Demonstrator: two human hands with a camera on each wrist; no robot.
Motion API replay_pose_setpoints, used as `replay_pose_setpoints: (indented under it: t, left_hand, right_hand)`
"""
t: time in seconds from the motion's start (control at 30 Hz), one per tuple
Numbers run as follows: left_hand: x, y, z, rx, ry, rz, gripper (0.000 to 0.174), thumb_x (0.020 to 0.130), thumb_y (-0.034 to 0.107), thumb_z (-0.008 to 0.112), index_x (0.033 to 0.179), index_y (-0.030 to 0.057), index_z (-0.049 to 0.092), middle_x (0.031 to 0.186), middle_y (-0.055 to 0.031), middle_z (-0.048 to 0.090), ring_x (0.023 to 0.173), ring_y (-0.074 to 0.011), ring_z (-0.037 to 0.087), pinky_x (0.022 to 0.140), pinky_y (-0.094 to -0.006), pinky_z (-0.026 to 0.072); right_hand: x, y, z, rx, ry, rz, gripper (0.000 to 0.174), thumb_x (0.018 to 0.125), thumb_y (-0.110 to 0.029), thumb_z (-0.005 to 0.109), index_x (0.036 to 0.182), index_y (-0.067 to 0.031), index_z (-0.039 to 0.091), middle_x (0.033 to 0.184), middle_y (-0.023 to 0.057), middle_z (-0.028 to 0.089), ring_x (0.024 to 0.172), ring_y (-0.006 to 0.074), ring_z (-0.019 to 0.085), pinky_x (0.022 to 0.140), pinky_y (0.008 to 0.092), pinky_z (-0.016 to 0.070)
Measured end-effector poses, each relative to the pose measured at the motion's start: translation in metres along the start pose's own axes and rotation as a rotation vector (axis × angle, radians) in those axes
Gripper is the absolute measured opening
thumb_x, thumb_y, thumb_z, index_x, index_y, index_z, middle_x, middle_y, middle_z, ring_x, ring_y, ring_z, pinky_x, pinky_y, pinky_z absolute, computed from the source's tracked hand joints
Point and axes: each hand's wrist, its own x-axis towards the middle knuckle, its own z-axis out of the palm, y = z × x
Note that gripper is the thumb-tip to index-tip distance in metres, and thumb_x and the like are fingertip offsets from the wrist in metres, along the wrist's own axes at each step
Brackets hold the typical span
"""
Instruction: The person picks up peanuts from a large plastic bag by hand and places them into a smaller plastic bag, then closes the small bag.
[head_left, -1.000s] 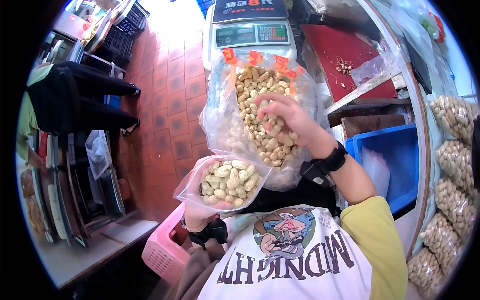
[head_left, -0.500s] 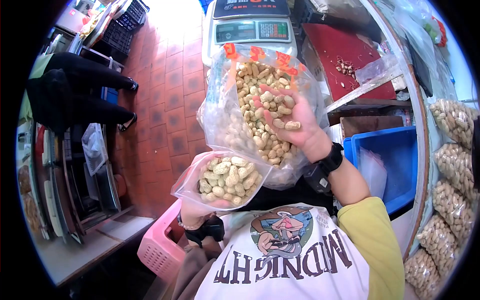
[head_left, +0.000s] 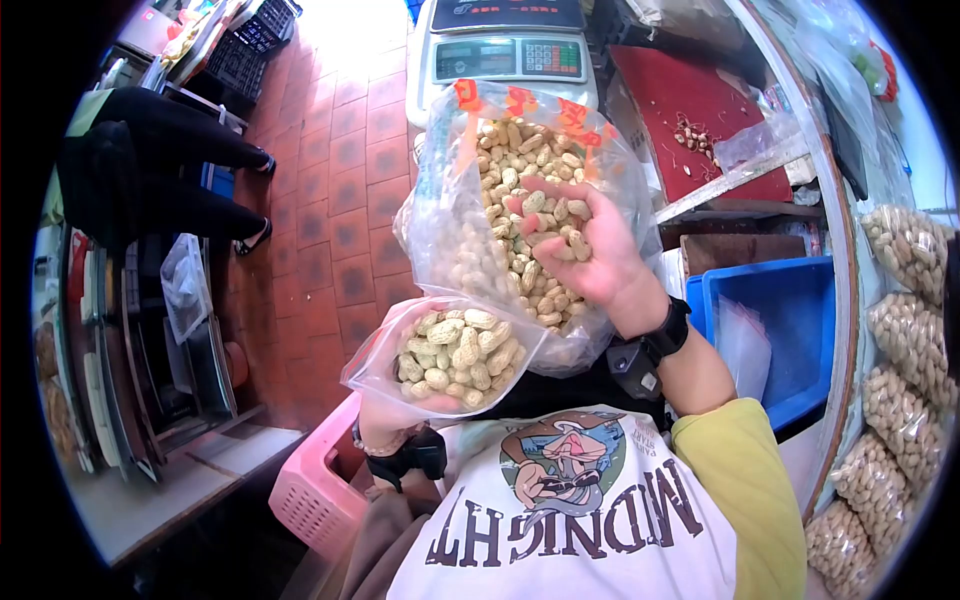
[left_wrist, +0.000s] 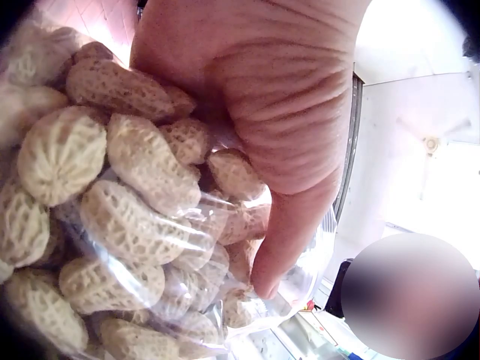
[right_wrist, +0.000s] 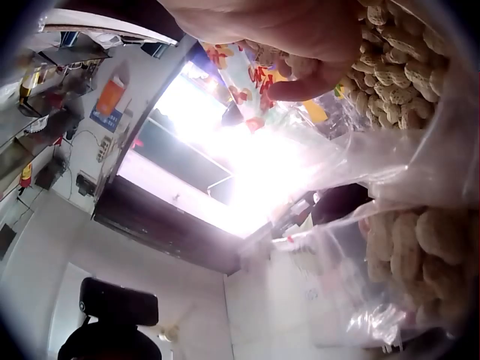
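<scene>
A small clear plastic bag [head_left: 372, 372] full of unshelled peanuts [head_left: 462, 352] sits low in the head view, its mouth spread wide. My left hand [left_wrist: 277, 112] grips this bag from below and the side, the thumb bent over the plastic in the left wrist view. Above it stands a large clear bag [head_left: 450, 240] with red lettering, wide and heaped with peanuts [head_left: 525, 145]. Over that heap my right hand [head_left: 612, 262] is turned palm up, fingers curled around several peanuts [head_left: 545, 212]. The right wrist view shows only part of this hand.
A digital scale [head_left: 510, 60] stands behind the large bag. To the right are a red board [head_left: 670, 130] with scraps, a blue bin [head_left: 800, 330] and several filled peanut bags [head_left: 900, 400]. A pink basket [head_left: 318, 490] is at lower left. Another person [head_left: 150, 170] stands far left.
My right hand has turned from reaching over the heap to palm up, with peanuts in it. Since half a second ago its fingers have curled a little more. The left hand stays with the small bag.
</scene>
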Motion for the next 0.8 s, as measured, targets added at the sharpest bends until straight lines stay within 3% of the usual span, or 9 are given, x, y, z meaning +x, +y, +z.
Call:
replay_pose_setpoints:
  t: [0.23, 0.3, 0.33, 0.4, 0.43, 0.5, 0.57, 0.7, 0.8]
  left_hand:
    - [-0.004, -0.011, -0.008, 0.078, -0.004, 0.032, 0.098, 0.055, 0.034, 0.095, 0.133, -0.0032, 0.048, 0.128, -0.0153, 0.051, 0.116, -0.0264, 0.055, 0.101, -0.0405, 0.0456]
    - [-0.006, -0.011, -0.010, 0.072, -0.035, 0.038, 0.098, 0.055, 0.033, 0.095, 0.133, -0.0025, 0.047, 0.127, -0.0149, 0.052, 0.115, -0.0256, 0.056, 0.100, -0.0402, 0.0464]
    - [-0.008, -0.010, -0.009, -0.007, -0.005, -0.041, 0.098, 0.055, 0.031, 0.095, 0.133, -0.0014, 0.047, 0.126, -0.0141, 0.052, 0.115, -0.0251, 0.057, 0.099, -0.0398, 0.0471]
    - [-0.014, -0.010, -0.004, -0.087, 0.022, -0.117, 0.097, 0.055, 0.028, 0.095, 0.133, -0.0002, 0.046, 0.126, -0.0134, 0.053, 0.114, -0.0246, 0.057, 0.098, -0.0394, 0.0479]
    - [-0.018, -0.011, -0.002, -0.140, 0.069, -0.150, 0.095, 0.055, 0.025, 0.095, 0.132, 0.0009, 0.046, 0.125, -0.0128, 0.054, 0.113, -0.0241, 0.058, 0.096, -0.0388, 0.0486]
    - [-0.019, -0.012, -0.005, -0.192, 0.117, -0.182, 0.093, 0.054, 0.023, 0.095, 0.131, 0.0020, 0.046, 0.124, -0.0122, 0.055, 0.112, -0.0237, 0.058, 0.095, -0.0382, 0.0494]
    - [-0.017, -0.011, -0.015, 0.103, 0.014, -0.123, 0.087, 0.055, 0.019, 0.094, 0.127, 0.0035, 0.049, 0.125, -0.0123, 0.055, 0.113, -0.0239, 0.058, 0.093, -0.0381, 0.0495]
    - [-0.017, -0.010, -0.017, 0.008, -0.138, -0.017, 0.088, 0.056, 0.017, 0.091, 0.131, 0.0034, 0.047, 0.127, -0.0128, 0.054, 0.117, -0.0248, 0.056, 0.097, -0.0402, 0.0467]
    - [-0.005, -0.011, -0.015, 0.300, -0.021, 0.145, 0.090, 0.055, 0.020, 0.091, 0.133, 0.0052, 0.048, 0.129, -0.0137, 0.053, 0.123, -0.0262, 0.053, 0.102, -0.0416, 0.0432]
  right_hand:
    - [-0.038, 0.010, 0.058, -0.200, -0.218, 0.060, 0.035, 0.092, -0.018, 0.050, 0.122, -0.0013, 0.055, 0.105, 0.0149, 0.060, 0.065, 0.0129, 0.055, 0.042, 0.0191, 0.0377]
    - [-0.036, 0.017, 0.069, -0.615, -0.669, 0.020, 0.026, 0.092, -0.018, 0.048, 0.105, -0.0012, 0.063, 0.098, 0.0111, 0.064, 0.066, 0.0124, 0.055, 0.045, 0.0263, 0.0427]
    - [-0.038, 0.022, 0.081, -0.614, -0.671, 0.019, 0.026, 0.092, -0.018, 0.048, 0.105, -0.0012, 0.063, 0.098, 0.0111, 0.064, 0.066, 0.0124, 0.055, 0.045, 0.0263, 0.0427]
    - [-0.039, 0.038, 0.110, -1.439, -0.690, -0.065, 0.018, 0.086, -0.011, 0.054, 0.097, -0.0002, 0.063, 0.092, 0.0098, 0.063, 0.064, 0.0177, 0.058, 0.054, 0.0330, 0.0486]
    - [-0.037, 0.049, 0.111, -1.440, -0.691, -0.067, 0.018, 0.086, -0.011, 0.054, 0.097, -0.0002, 0.063, 0.092, 0.0098, 0.063, 0.064, 0.0177, 0.058, 0.054, 0.0330, 0.0486]
    - [-0.032, 0.070, 0.106, -2.077, -0.668, -0.566, 0.019, 0.081, -0.006, 0.058, 0.099, -0.0003, 0.062, 0.089, 0.0111, 0.060, 0.073, 0.0263, 0.062, 0.066, 0.0385, 0.0514]
    - [-0.025, 0.080, 0.096, -2.111, -0.696, -0.605, 0.020, 0.081, -0.006, 0.060, 0.099, -0.0008, 0.061, 0.088, 0.0111, 0.058, 0.075, 0.0288, 0.062, 0.067, 0.0394, 0.0512]
    - [-0.026, 0.087, 0.091, -1.959, -0.777, -0.592, 0.020, 0.085, -0.009, 0.061, 0.104, -0.0020, 0.060, 0.097, 0.0118, 0.059, 0.088, 0.0314, 0.062, 0.078, 0.0398, 0.0497]
    - [-0.032, 0.079, 0.098, -1.785, -0.881, -0.427, 0.022, 0.088, -0.010, 0.060, 0.108, -0.0016, 0.059, 0.104, 0.0131, 0.061, 0.103, 0.0318, 0.058, 0.091, 0.0403, 0.0457]
